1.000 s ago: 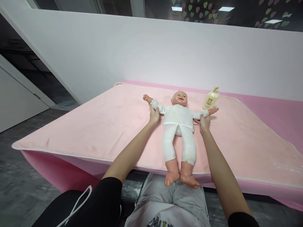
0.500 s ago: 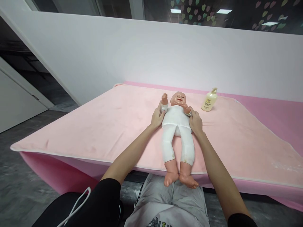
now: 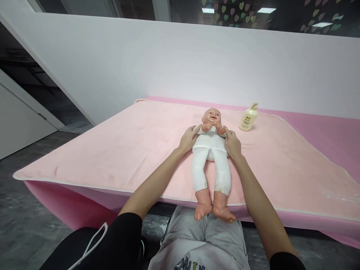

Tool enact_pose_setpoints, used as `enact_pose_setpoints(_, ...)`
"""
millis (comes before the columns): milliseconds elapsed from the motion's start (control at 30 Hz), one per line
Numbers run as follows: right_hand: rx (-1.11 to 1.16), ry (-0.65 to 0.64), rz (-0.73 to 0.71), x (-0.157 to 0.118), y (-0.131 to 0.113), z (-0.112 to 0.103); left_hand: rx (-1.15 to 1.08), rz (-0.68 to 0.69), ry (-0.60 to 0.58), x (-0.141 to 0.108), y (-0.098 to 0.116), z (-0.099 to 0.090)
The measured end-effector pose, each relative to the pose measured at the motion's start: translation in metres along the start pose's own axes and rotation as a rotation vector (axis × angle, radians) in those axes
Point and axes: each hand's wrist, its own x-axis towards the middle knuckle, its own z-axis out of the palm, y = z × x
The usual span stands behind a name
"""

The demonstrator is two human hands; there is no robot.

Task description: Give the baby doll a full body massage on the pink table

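Doll (image 3: 209,141): head (image 3: 211,114) and feet (image 3: 222,209) of smooth plastic with a slight sheen; body of matt white cloth. Blanket (image 3: 107,150): matt, soft-looking fabric. Bottle (image 3: 248,120): smooth, faintly glossy, apparently plastic. Wall (image 3: 168,60): smooth, matt. Window (image 3: 191,13): glossy, reflective.

I see a doll (image 3: 210,141), white-bodied, with orange-pink feet (image 3: 203,206). The blanket (image 3: 112,150) is pale pink, white-edged; the bottle (image 3: 247,120), pale yellow with dark print. My sleeves (image 3: 120,236) are black. Pink, green and yellowish hearts (image 3: 241,5) pattern the dark far window (image 3: 188,13).
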Motion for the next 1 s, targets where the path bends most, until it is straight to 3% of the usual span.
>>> enact_pose_setpoints(133,0.100,0.028,0.039,0.002,0.003,0.001,-0.114,-0.057,0.046,-0.001,-0.001,0.003)
enact_pose_setpoints(267,0.366,0.106,0.134,0.007,0.013,0.006,-0.334,-0.174,0.171,0.000,-0.003,0.010)
enact_pose_setpoints(367,0.596,0.177,0.305,0.012,0.021,0.012,-0.603,-0.294,0.260,0.001,-0.003,0.013)
enact_pose_setpoints(467,0.848,0.197,0.525,0.015,0.029,0.015,-0.854,-0.510,0.325,0.003,-0.003,0.011)
enact_pose_setpoints(667,1.233,0.217,0.854,0.019,0.048,0.017,-1.097,-0.705,0.475,0.007,-0.007,0.003)
enact_pose_setpoints(833,1.169,0.239,0.755,0.018,0.049,0.023,-1.089,-0.686,0.488,0.006,-0.007,0.004)
enact_pose_setpoints(1000,0.861,0.218,0.539,0.014,0.036,0.020,-0.858,-0.523,0.334,0.003,-0.005,0.010)
